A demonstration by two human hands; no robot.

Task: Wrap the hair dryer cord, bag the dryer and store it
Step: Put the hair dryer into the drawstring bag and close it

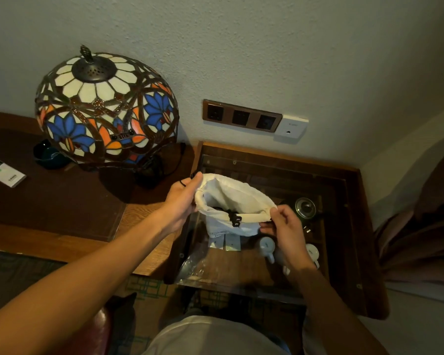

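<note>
A white cloth drawstring bag (231,198) hangs in the air above a glass-topped compartment, its mouth held wide. My left hand (181,201) pinches the bag's left rim together with a black drawstring loop. My right hand (283,224) pinches the right rim. A black cord and plug (232,217) show just inside the mouth, at the front edge. The dryer body itself is hidden inside the bag.
A stained-glass lamp (105,108) stands on the wooden desk (69,239) at left, beside a white remote (4,172). Under the glass top (267,270) lie a kettle (305,207), white cups (267,245) and sachets. Wall sockets (241,116) sit above. A curtain hangs at right.
</note>
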